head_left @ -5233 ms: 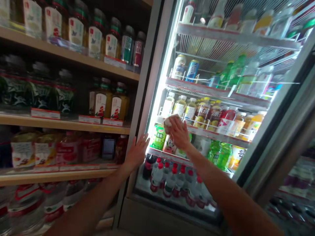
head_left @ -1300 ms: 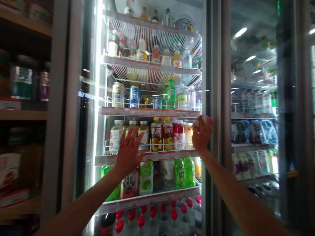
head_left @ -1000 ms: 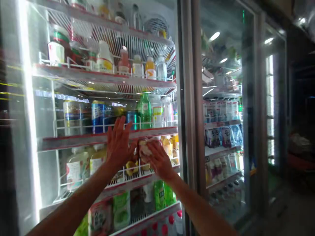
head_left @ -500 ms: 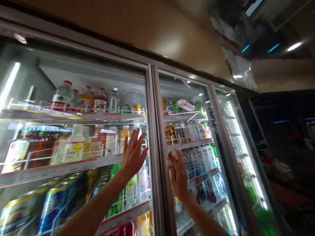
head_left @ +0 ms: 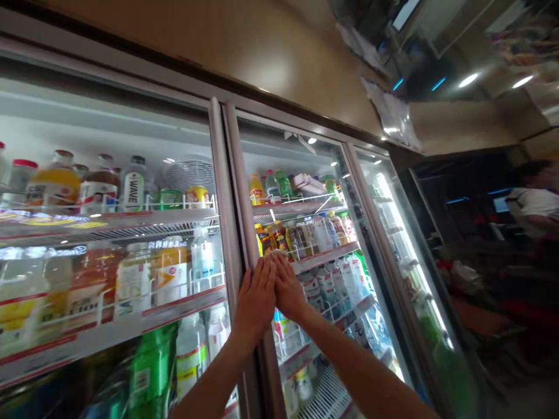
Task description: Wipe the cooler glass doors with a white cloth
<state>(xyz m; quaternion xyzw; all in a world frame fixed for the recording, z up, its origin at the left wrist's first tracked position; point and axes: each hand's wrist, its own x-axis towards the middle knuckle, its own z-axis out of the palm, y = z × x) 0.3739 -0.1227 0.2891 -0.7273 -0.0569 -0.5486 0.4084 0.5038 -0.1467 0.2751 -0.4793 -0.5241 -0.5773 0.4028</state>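
Note:
In the head view both hands are raised against the middle glass door (head_left: 301,160) of a drinks fridge. My right hand (head_left: 290,291) presses a pale, crumpled cloth (head_left: 279,252) to the glass near the door's left frame. Only a little of the cloth shows above the fingers. Right beside it, my left hand (head_left: 255,299) lies with fingers stretched out over the metal door frame (head_left: 242,215), its fingertips touching or nearly touching the right hand. Its palm is hidden. Behind the glass are bottles, including yellow-labelled dark ones (head_left: 282,235).
A left glass door (head_left: 187,137) covers shelves of bottles and cans. Another door (head_left: 384,192) stands farther right. Brown panelling (head_left: 271,64) runs above, with clear plastic sheeting (head_left: 393,110) hanging from it. A person (head_left: 535,203) is at the far right.
My left hand has moved right, from the left door to beside my right hand. The right hand with the cloth has shifted up slightly. The view has turned right, bringing a person into sight.

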